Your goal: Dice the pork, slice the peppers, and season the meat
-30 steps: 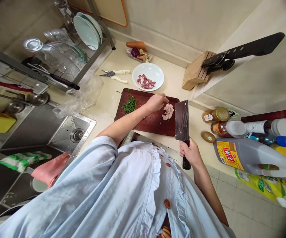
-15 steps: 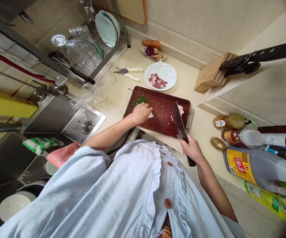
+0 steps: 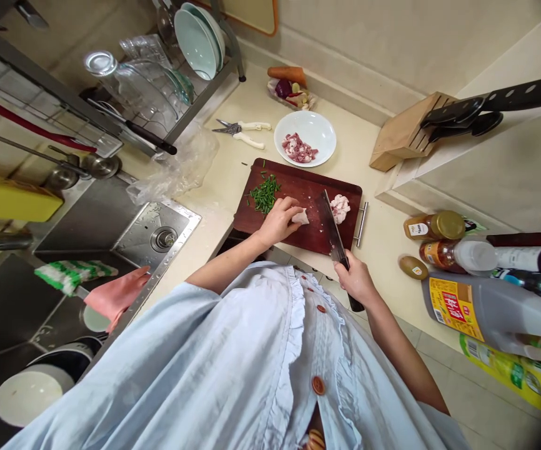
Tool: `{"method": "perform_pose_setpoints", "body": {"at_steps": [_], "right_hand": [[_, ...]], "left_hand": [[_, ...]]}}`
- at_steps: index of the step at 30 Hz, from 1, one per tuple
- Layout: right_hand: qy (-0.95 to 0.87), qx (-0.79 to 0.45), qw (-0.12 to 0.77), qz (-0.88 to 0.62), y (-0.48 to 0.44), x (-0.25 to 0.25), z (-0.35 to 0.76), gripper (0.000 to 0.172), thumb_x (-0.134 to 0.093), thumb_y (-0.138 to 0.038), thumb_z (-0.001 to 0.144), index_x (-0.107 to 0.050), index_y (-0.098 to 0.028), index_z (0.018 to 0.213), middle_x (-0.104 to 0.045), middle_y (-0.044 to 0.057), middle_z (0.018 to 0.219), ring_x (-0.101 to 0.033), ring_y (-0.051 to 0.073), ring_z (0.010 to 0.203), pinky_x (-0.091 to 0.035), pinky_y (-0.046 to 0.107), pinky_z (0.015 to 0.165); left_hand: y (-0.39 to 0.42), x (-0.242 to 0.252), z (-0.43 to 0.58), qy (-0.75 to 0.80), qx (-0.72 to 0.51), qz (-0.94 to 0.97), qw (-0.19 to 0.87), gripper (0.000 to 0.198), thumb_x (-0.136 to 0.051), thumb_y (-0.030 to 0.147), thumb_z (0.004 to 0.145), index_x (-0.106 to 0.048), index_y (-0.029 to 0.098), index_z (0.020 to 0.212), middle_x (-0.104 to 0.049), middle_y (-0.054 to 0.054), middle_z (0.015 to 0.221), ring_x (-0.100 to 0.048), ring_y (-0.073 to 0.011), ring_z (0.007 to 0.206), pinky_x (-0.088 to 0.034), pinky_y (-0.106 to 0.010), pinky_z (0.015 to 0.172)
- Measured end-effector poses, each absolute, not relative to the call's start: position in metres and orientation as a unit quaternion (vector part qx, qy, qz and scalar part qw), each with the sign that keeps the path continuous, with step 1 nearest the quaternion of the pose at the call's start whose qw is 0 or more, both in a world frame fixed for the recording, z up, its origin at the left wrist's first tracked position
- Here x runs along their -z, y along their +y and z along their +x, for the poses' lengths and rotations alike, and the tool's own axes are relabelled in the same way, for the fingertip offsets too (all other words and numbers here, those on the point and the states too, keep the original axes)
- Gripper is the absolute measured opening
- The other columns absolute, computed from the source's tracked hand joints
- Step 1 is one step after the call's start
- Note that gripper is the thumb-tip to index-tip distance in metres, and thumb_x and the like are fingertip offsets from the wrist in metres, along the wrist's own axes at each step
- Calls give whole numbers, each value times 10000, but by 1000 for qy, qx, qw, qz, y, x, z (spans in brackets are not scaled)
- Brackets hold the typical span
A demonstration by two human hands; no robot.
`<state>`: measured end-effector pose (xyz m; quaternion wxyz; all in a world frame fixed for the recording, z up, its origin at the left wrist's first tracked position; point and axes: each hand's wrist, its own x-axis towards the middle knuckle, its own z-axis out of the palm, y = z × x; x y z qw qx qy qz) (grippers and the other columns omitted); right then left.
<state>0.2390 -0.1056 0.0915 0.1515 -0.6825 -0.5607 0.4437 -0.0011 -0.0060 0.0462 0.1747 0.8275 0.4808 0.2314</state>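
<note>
A dark red-brown cutting board (image 3: 293,181) lies on the counter. My left hand (image 3: 280,222) rests over its front middle, fingers curled on a pale piece of meat (image 3: 301,217). In my right hand (image 3: 357,279) is the black handle of a kitchen knife (image 3: 332,224). Its blade stands on edge across the board, a little right of the pale piece and apart from it. Right of the blade sits a heap of cut pale meat (image 3: 340,209). Chopped green stalks (image 3: 265,194) are piled at the board's left, just beyond my left hand.
Behind the board stands a white bowl (image 3: 327,147) with diced red meat (image 3: 299,149). Kitchen shears (image 3: 242,131) lie left of it. A knife block (image 3: 404,134) and several bottles, among them a large jug (image 3: 505,312), stand right. The sink (image 3: 139,228) and dish rack (image 3: 186,119) are left.
My left hand has moved right with the pale piece, uncovering more of the green stalks. The knife has shifted left, away from the cut meat heap, which shows more fully.
</note>
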Motion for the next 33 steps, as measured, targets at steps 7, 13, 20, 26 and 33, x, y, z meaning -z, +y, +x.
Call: {"method": "perform_pose_setpoints", "body": {"at_steps": [7,13,20,26,33], "right_hand": [[-658,-327,75,-674,-110,-110,222,431,-411,-339,856,-618,-145,1181,-617,30,673,-548,173,581,-387,268,594],[-677,-302,-8,-671,-117,-120,217,501,-379,-288,868,-566,-130,1305,-689,88,758,-626,223,668,-393,288,626],[-661,-309,-87,-678,-122,-129,216,457,-394,-250,877,-557,-154,1293,-702,89,779,-654,232,708,-382,270,602],[-665,-311,-108,-670,-104,-129,210,444,-405,-224,880,-544,-171,1299,-711,86,821,-660,228,744,-387,265,619],[-679,-309,-97,-659,-74,-119,194,430,-446,-212,865,-545,-172,1282,-720,90,844,-664,237,772,-403,267,642]], "left_hand": [[-10,-5,6,426,-361,819,134,184,-520,268,941,-678,175,962,-652,-95,1013,-532,-208,954,-479,-357,828],[-7,-1,11,458,-354,802,150,184,-550,295,926,-696,187,897,-642,-75,900,-509,-209,883,-472,-353,782],[-7,-3,12,452,-337,809,166,175,-547,255,920,-697,173,959,-632,-95,957,-508,-222,910,-464,-366,803],[-5,-4,10,459,-321,806,192,158,-553,251,914,-677,175,977,-623,-90,961,-504,-225,912,-455,-372,821],[-4,-4,7,444,-321,814,193,178,-522,262,929,-673,173,962,-625,-89,968,-503,-221,888,-450,-374,806]]}}
